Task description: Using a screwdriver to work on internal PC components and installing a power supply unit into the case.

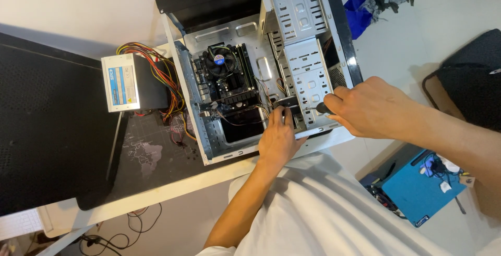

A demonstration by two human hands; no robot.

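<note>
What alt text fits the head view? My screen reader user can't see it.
Seen from above, a person's right hand grips a black-handled screwdriver against the drive bay of an open computer case, while the left hand rests on the case's lower edge. A power supply with bundled coloured wires lies on the desk beside it.

Open case on the bench, both hands at its near edge.

The case lies on its side on the bench, with the board inside it and the fan on the board. The drive cage sits right of the board. The power supply lies left of the case, its cables running between them. The left hand rests on the case's near edge; the right hand, just right of it, grips a screwdriver at the cage. A box lies on the floor, right of the bench.
</note>
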